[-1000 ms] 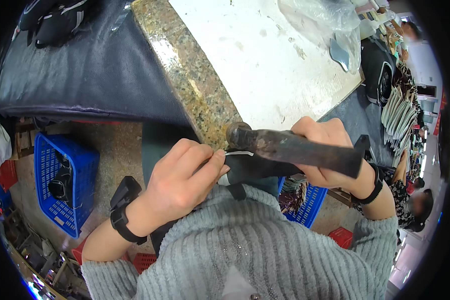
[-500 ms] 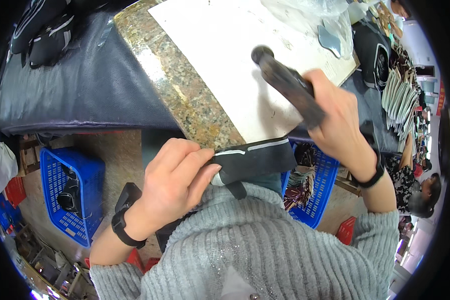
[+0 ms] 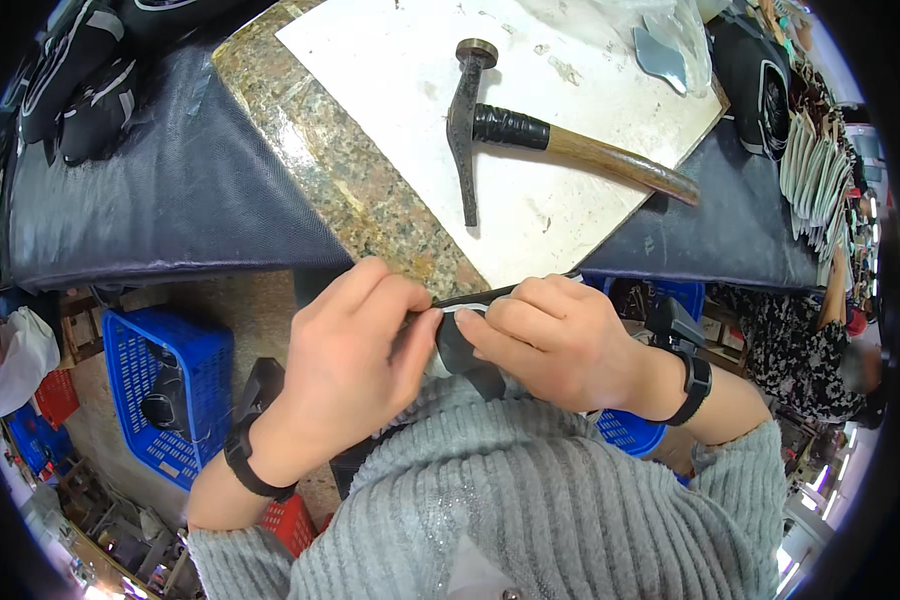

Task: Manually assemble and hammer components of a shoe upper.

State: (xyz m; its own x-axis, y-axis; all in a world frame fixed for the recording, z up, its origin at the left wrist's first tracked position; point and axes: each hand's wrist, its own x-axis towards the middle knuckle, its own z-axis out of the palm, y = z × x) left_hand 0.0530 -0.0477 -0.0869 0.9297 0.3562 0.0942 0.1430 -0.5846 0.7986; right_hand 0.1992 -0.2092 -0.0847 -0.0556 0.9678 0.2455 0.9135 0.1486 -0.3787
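At the near corner of the stone slab, my left hand (image 3: 355, 345) and my right hand (image 3: 560, 340) pinch the edge of a black fabric piece (image 3: 457, 345) with a pale strip along it. The thumbs are close together on its upper edge, and my right fingers cover much of the piece. A hammer (image 3: 510, 128) with a dark metal head and a black-taped wooden handle lies on the white sheet (image 3: 370, 80), beyond my hands and out of their grip.
Under the sheet is a speckled stone slab (image 3: 320, 150) on a dark padded bench (image 3: 170, 190). Black shoe uppers (image 3: 95, 110) lie far left, more stacked pieces (image 3: 815, 180) far right. Blue baskets (image 3: 185, 440) stand below; a person in patterned clothing (image 3: 795, 350) is at right.
My right hand has let go of the hammer, which now rests on the white sheet. That hand has come down to the black fabric piece beside my left hand.
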